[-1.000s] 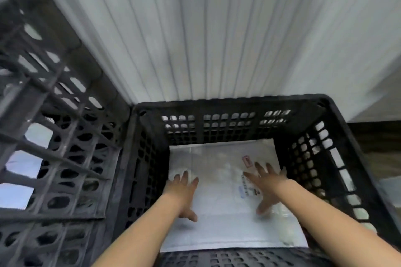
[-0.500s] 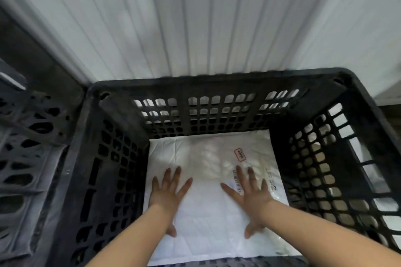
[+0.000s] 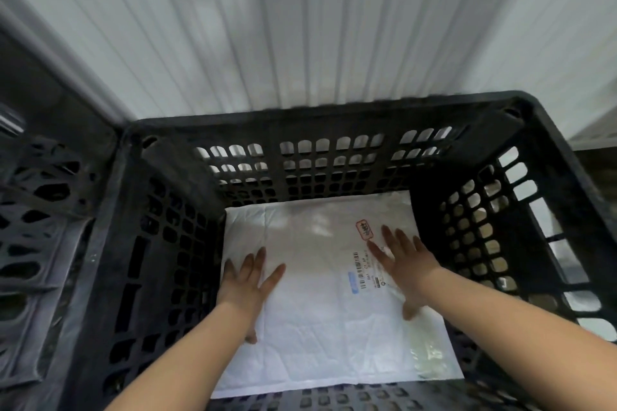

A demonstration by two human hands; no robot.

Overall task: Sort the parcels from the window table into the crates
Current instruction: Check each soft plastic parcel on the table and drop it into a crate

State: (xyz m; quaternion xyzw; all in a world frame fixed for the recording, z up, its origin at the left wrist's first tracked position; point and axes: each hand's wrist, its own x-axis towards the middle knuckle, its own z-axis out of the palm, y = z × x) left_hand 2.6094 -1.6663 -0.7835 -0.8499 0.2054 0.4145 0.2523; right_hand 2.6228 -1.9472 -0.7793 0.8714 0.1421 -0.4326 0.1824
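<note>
Pressing our left hand [image 3: 248, 284] and right hand [image 3: 405, 264] flat, fingers straight and apart, on the white parcel [image 3: 330, 320], we keep it lying flat on the bottom of the black crate [image 3: 320, 123], gripping nothing

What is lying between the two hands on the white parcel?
In the head view, only bare parcel with its barcode label between left hand and right hand.

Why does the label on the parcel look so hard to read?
Head view: the print on the white padded mailer is small and soft, and the right hand covers part of it; glare patches wash out the far end; the wide lens bends the black plastic crate outward.
</note>
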